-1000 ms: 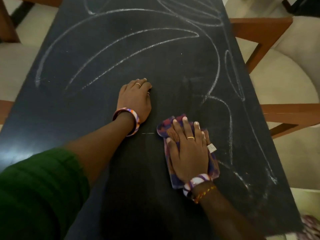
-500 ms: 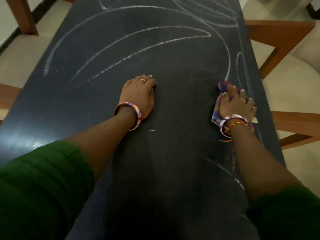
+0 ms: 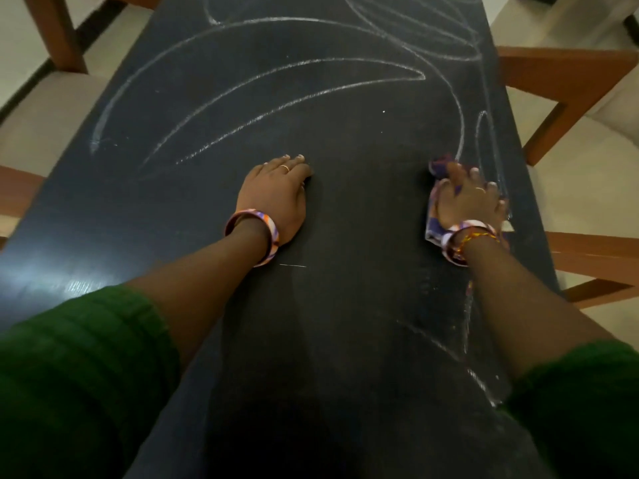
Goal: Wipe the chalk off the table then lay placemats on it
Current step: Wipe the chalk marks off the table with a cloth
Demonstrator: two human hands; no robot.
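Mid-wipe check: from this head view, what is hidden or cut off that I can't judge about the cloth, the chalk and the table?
- Cloth: mostly covered by the right hand; its size and folding can't be told.
- Chalk lines: run off the top edge; their far extent is unseen.
- Table: near end hidden by green sleeves and shadow.
- Left hand: palm down; anything beneath is hidden.
- Placemats: none in view.

Dark table, chalk lines, seemingly patterned cloth

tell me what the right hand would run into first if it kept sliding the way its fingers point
Probably the chalk line just past the cloth under the right hand; beyond that, only more chalked table shows.
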